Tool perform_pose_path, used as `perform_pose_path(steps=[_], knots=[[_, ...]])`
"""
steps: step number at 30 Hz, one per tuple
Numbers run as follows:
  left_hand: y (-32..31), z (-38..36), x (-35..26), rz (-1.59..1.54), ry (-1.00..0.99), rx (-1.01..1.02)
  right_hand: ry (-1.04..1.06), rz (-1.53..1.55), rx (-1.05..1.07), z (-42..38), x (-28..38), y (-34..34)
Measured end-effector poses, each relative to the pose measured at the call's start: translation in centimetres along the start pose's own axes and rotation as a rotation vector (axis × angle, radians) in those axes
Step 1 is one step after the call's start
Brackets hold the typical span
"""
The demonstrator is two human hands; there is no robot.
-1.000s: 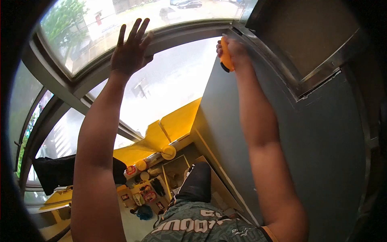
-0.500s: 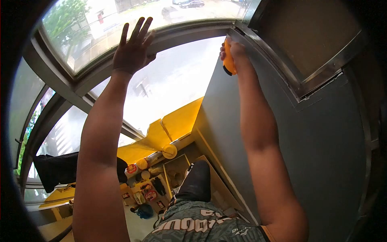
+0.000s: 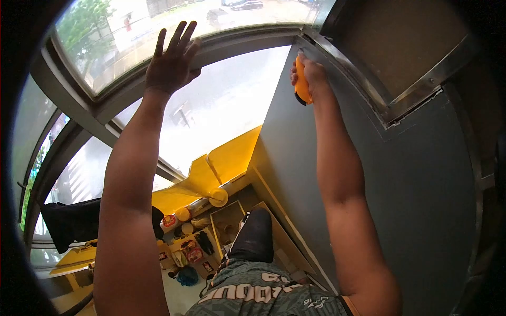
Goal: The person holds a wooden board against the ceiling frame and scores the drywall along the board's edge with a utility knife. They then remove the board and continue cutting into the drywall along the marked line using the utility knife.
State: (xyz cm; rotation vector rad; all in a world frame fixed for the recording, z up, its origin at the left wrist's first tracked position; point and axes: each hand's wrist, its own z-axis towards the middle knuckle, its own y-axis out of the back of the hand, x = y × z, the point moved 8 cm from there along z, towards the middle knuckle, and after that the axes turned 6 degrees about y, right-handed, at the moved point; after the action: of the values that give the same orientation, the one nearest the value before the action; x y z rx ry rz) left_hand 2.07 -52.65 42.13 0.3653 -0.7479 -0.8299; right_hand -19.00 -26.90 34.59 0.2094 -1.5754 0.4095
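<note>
1. Held up in front of the window frame [image 3: 247, 42], left of its middle: left hand [image 3: 171, 68], fingers straight and spread, thumb out sideways, nothing visible in its grasp. Cannot tell touching from merely near.
2. Curled firmly around the orange tool [image 3: 301, 81], just below the right end of the window frame: right hand [image 3: 316, 73]. Upper end of the tool toward the window frame, black end down by the wrist; cannot make out any contact at the tip.
3. Stretching down from the right end of the window frame: grey wall [image 3: 421, 184].
4. Well below the window frame: yellow panel [image 3: 237, 150], then yellow-lidded container [image 3: 217, 197] and, lower still, blue bag [image 3: 187, 276].
5. Below the window frame, far left: black cloth [image 3: 71, 221].
6. Beyond the window frame, outside: tree [image 3: 84, 29] and dark car [image 3: 246, 6].
</note>
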Motion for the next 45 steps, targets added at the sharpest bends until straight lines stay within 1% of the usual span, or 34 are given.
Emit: perform_pose_path(steps=[8, 10, 14, 16, 21, 23, 25, 26, 28, 31, 34, 45], knots=[[0.1, 0.0, -0.1, -0.001, -0.004, 0.032, -0.013, -0.115, -0.007, -0.7, 0.7, 0.5], [0.3, 0.2, 0.1, 0.005, -0.009, 0.04, -0.037, -0.296, 0.048, -1.6, 0.9, -0.5], [0.2, 0.1, 0.0, 0.022, -0.006, 0.052, -0.012, -0.245, 0.005, -0.4, 1.1, -0.4], [0.1, 0.0, 0.0, -0.012, -0.016, 0.017, -0.019, -0.243, 0.039, 0.7, 1.1, -0.3], [0.2, -0.1, 0.0, -0.003, -0.022, 0.006, -0.038, -0.243, 0.063, 0.7, 1.4, 0.1], [0.1, 0.0, 0.1, 0.016, -0.017, 0.045, -0.044, -0.223, 0.074, 1.0, 1.1, 0.2], [0.3, 0.1, 0.0, 0.022, -0.017, 0.054, -0.097, -0.246, 0.132, 1.1, 0.6, -0.2], [0.2, 0.1, 0.0, 0.027, -0.015, 0.07, -0.095, -0.246, 0.133, 1.0, 0.6, -0.4], [0.1, 0.1, 0.0, 0.035, -0.017, 0.054, -0.081, -0.23, 0.053, 0.8, 0.6, -0.3], [0.0, 0.0, 0.0, 0.043, -0.021, 0.024, -0.076, -0.238, 0.037, 1.9, -0.4, 0.1], [0.1, 0.0, -0.1, 0.048, -0.024, 0.021, -0.023, -0.259, 0.058, 1.4, 0.1, -0.1], [0.3, 0.0, 0.0, 0.011, -0.02, 0.006, -0.01, -0.173, 0.076, 1.7, 0.1, -0.3]])
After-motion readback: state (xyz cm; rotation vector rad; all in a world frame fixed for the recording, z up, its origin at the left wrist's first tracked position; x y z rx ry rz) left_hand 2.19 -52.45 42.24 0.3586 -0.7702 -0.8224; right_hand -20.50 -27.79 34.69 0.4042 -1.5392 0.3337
